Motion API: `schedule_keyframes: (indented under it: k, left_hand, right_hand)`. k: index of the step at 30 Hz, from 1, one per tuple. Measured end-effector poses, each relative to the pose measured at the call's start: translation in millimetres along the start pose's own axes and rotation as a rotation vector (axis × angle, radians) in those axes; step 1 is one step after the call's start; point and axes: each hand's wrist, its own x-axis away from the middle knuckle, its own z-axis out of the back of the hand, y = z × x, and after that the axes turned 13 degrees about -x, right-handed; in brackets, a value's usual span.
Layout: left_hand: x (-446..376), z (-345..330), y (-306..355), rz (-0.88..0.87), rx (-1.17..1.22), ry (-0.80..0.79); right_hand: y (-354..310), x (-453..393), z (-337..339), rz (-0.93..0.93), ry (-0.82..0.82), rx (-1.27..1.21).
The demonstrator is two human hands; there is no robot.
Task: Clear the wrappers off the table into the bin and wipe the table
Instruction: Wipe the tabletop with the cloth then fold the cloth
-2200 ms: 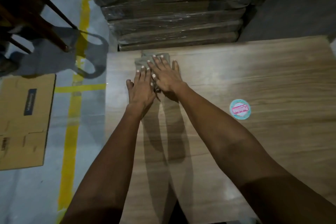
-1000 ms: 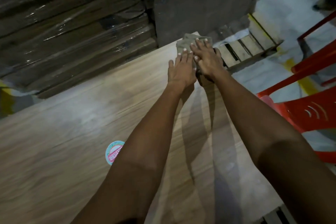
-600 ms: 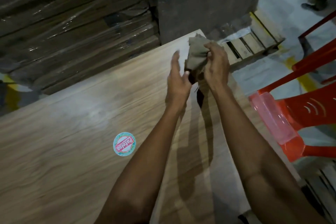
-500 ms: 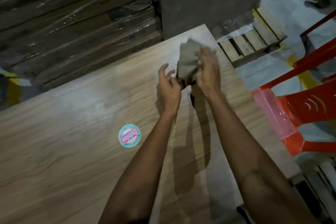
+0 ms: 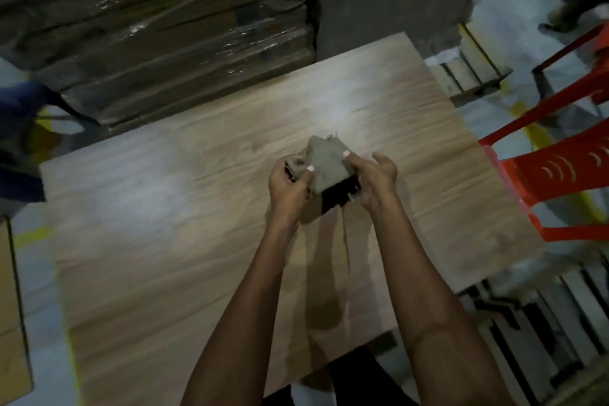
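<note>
Pinching a folded grey-green cloth [image 5: 324, 165] from both sides, the fingers of both hands are curled onto it. On the left hand [image 5: 290, 186] the thumb, its pale nail showing, presses against the cloth's near left face, while the other fingers [image 5: 291, 164] wrap behind its left edge. On the right hand [image 5: 375, 183] one pale-nailed fingertip lies on the cloth's upper right edge and the remaining fingers bend round its right side. A darker underside of the cloth shows at its lower end, between the two wrists. The cloth is held above the counter [image 5: 164, 224], over the middle of the far half, nearer the right edge than the left; whether its lowest part touches the surface cannot be told, but a shadow falls on the wood directly beneath. Both bare forearms reach in from the near edge, roughly parallel, the left one slightly closer to the centre.

The counter has a pale wood-grain top with a bright glare patch near its far right corner. Beyond the far edge stands a stack of flat cartons wrapped in clear film [image 5: 158, 30]. A red plastic chair [image 5: 560, 171] stands just off the right edge. A wooden pallet [image 5: 471, 76] lies on the floor beyond the far right corner. Flattened cardboard [image 5: 10, 323] lies on the floor off the left edge.
</note>
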Motion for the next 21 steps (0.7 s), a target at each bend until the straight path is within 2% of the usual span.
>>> schedule_keyframes:
  k: [3,7,9,11,16,21]
  left_hand:
    - [31.8,43.2,3.4,0.009,0.026,-0.060]
    - [86.9,92.1,11.7,0.157,0.117,-0.125]
    - [107.4,108.8,17.8,0.302,0.231,-0.243]
    - [127.4,119.9,24.4,0.351,0.323,-0.356]
    - [164.3,131.5,37.9,0.100,0.141,-0.409]
    - [193.1,109.9,47.5,-0.080,-0.018,-0.524]
  right_hand:
    - [14.9,41.2,14.9,-0.052,-0.104,0.020]
    - [13.9,121.6,33.7,-0.151,-0.337,-0.256]
    - [13.2,164.2,40.6,-0.170,-0.388,-0.297]
    - [16.5,201.8,52.9,-0.183,-0.394,-0.257]
    - [17.0,261.8,103.0,-0.191,-0.308,-0.026]
    - [17.0,270.5,154.5,-0.008,-0.234,0.050]
